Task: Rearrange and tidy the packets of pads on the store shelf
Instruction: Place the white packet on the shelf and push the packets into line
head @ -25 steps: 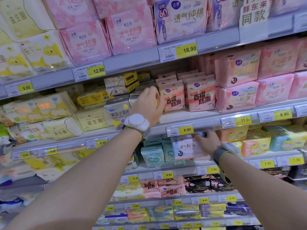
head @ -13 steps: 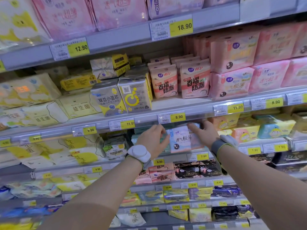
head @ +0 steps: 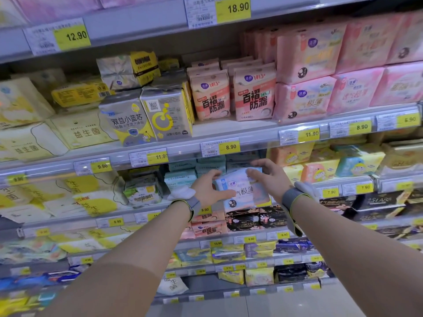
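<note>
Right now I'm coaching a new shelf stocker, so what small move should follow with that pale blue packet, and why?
Probably ease the pale blue packet back into its row and square it up. Both the left hand and the right hand grip its sides, and it sits tilted, in front of the teal packets, just below the 8.90 price tag.

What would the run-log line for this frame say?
phase: tidying | left hand: on packet's left edge | right hand: on its top right | pale blue-pink packet: held at shelf front, under 8.90 tag
</note>
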Motion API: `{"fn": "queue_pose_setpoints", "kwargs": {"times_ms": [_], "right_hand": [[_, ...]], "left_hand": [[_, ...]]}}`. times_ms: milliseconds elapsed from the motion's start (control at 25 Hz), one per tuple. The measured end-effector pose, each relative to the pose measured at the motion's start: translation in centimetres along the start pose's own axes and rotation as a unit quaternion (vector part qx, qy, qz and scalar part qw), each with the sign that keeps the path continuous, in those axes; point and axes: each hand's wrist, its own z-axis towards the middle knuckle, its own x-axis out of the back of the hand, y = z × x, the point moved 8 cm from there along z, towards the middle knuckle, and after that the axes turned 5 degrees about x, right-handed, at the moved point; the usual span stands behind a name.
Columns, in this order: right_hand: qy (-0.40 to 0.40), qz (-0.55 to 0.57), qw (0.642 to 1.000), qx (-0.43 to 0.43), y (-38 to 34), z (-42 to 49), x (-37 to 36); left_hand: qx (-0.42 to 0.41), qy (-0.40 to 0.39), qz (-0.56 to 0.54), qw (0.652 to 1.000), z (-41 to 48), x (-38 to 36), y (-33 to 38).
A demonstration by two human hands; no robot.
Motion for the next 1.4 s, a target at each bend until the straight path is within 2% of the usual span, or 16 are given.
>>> {"fn": "queue_pose_setpoints", "kwargs": {"times_ms": [80, 160, 320, 520, 640, 760, 1000, 1400], "right_hand": [[-0.008, 0.001, 1.000, -0.005, 0.3, -0.2, 0.1], [0.005, -0.015, 1.000, -0.008, 0.4, -0.5, 0.4], [0.126, -0.107, 0.986, 0.004, 0.1, -0.6, 3.7], [0.270, -0.270, 0.924, 0.023, -1.0, -0.2, 8.8], [0.311, -0.331, 0.891, -0.009, -1.1, 0.1, 10.2], [0.292, -0.355, 0.886, -0.057, -0.6, 0.8, 10.2], [0.198, -0.365, 0.898, -0.147, 0.3, 2.7, 9.5], [0.190, -0.375, 0.896, -0.142, 1.3, 3.2, 9.4]], "left_hand": [[-0.003, -0.027, 0.005, 1.000, 0.2, -0.7, 0.3], [-0.004, -0.015, 0.013, 1.000, 0.1, -1.0, 0.7], [-0.005, 0.036, 0.016, 0.999, 0.5, -1.1, 1.0], [-0.013, 0.091, 0.011, 0.996, 0.6, -0.3, 0.3], [-0.013, 0.113, 0.015, 0.993, 0.8, -0.6, -0.3], [-0.007, 0.124, 0.029, 0.992, 1.2, -1.3, -0.4], [-0.009, 0.127, 0.038, 0.991, 1.9, -2.4, -0.1], [-0.021, 0.141, 0.066, 0.988, 2.2, -2.9, -0.1]]}}
